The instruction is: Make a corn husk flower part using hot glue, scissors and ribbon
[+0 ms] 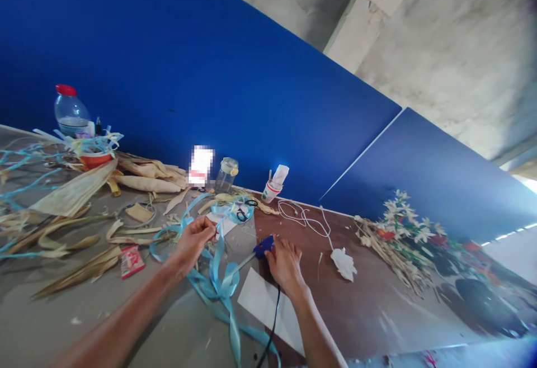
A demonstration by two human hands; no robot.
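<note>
My left hand (195,242) is closed in a pinch at the end of a light blue ribbon (220,262). Whether anything else sits between those fingertips is too small to tell. The ribbon falls in loops over the table below. To the right, my right hand (286,262) has its thumb and forefinger on a blue glue gun (263,246), its other fingers reaching past it. A pale glue stick (245,262) juts from the gun toward the ribbon. A black cord (274,320) runs toward me over a white paper sheet (262,298).
Dried corn husks (146,180) cover the left side, with a red packet (131,260) among them. Behind my hands are scissors (245,211), a glass jar (226,175) and a cup (272,190). A white cable (304,220), crumpled tissue (344,263) and flowers (403,217) lie right.
</note>
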